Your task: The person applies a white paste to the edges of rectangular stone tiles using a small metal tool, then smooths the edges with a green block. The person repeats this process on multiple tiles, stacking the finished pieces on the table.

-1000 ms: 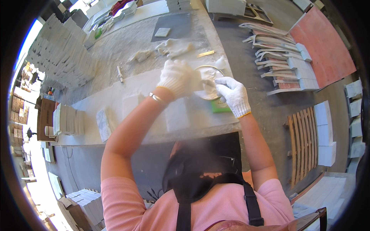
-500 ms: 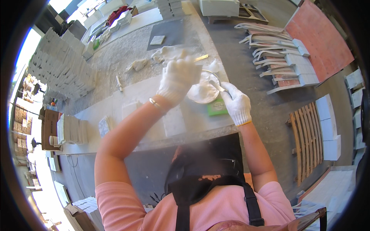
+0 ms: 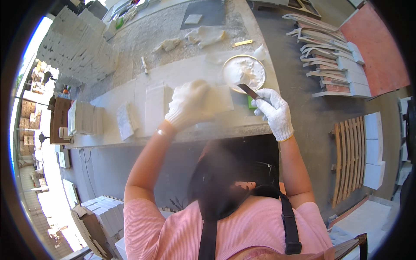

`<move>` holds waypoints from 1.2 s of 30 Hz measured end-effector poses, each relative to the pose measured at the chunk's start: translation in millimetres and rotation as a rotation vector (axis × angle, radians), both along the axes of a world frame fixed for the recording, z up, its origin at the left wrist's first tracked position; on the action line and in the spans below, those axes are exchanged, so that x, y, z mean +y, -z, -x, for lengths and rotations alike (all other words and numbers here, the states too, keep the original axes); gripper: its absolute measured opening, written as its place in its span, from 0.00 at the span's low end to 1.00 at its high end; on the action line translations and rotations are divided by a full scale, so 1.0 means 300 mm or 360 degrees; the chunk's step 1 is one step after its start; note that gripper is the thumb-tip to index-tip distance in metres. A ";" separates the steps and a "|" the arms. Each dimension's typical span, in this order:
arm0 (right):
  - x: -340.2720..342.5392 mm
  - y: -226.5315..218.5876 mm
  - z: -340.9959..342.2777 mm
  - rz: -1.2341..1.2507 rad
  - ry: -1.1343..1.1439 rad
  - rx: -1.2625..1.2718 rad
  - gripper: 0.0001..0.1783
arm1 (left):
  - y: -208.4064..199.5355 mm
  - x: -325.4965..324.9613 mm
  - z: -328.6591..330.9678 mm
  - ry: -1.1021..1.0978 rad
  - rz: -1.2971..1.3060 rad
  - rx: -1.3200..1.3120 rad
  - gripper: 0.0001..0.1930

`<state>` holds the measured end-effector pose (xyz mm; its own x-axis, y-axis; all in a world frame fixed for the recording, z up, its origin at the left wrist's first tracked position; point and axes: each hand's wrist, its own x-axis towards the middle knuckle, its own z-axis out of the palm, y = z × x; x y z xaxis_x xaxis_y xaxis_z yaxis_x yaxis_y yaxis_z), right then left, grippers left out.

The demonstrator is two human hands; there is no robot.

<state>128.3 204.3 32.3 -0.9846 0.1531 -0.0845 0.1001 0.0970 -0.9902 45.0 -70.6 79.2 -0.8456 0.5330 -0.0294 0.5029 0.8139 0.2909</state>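
Note:
My left hand (image 3: pixel 190 103), in a white knit glove, is smeared by motion above the near part of the worktable. A pale, flat, square tile (image 3: pixel 222 99) extends from its fingers. My right hand (image 3: pixel 276 113), gloved too, is closed on a putty knife (image 3: pixel 248 91), its dark flat blade pointing up and left. That blade lies at the near rim of a round bowl (image 3: pixel 224 80) of white paste (image 3: pixel 247 73). Part of a green box (image 3: pixel 251 103) shows below the bowl, beside the right fingers.
Pale slabs (image 3: pixel 156 104) and a veined tile (image 3: pixel 125 121) lie left of my left hand. Crumpled gloves (image 3: pixel 206 36), a yellow strip (image 3: pixel 242 43) and a small white tool (image 3: pixel 144 65) are farther back. Tall tile stacks (image 3: pixel 78 43) stand far left; a wooden pallet (image 3: pixel 348 160) is right.
My left hand has come down toward me with the tile, away from the bowl's side. My right hand has drawn the putty knife out of the paste to the near rim. The view has shifted.

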 end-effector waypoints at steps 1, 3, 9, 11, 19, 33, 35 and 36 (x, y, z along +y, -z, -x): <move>-0.015 -0.001 -0.006 0.0002 -0.0110 0.0108 0.16 | 0.034 -0.017 -0.019 0.0037 -0.0035 -0.0007 0.43; -0.055 0.007 0.003 -0.0057 -0.0228 0.0086 0.18 | 0.093 -0.045 -0.047 0.0095 -0.0103 0.0015 0.43; -0.126 0.019 0.049 -0.0742 -0.0550 0.0591 0.20 | 0.180 -0.076 -0.066 0.0184 -0.0259 0.0184 0.43; -0.141 0.015 0.060 -0.0731 -0.0589 0.0507 0.20 | 0.189 -0.083 -0.065 0.0204 -0.0307 0.0224 0.42; -0.147 0.046 -0.009 -0.0925 -0.0537 0.0386 0.19 | 0.226 -0.091 -0.068 0.0179 -0.0357 0.0294 0.43; -0.177 0.039 0.030 -0.0970 -0.0502 0.0394 0.20 | 0.218 -0.086 -0.069 0.0190 -0.0352 0.0315 0.41; -0.185 0.046 -0.012 -0.0951 -0.0448 0.0399 0.20 | 0.216 -0.084 -0.071 0.0174 -0.0378 0.0330 0.41; -0.186 0.053 -0.036 -0.0971 -0.0435 0.0399 0.20 | 0.216 -0.082 -0.070 0.0171 -0.0380 0.0342 0.40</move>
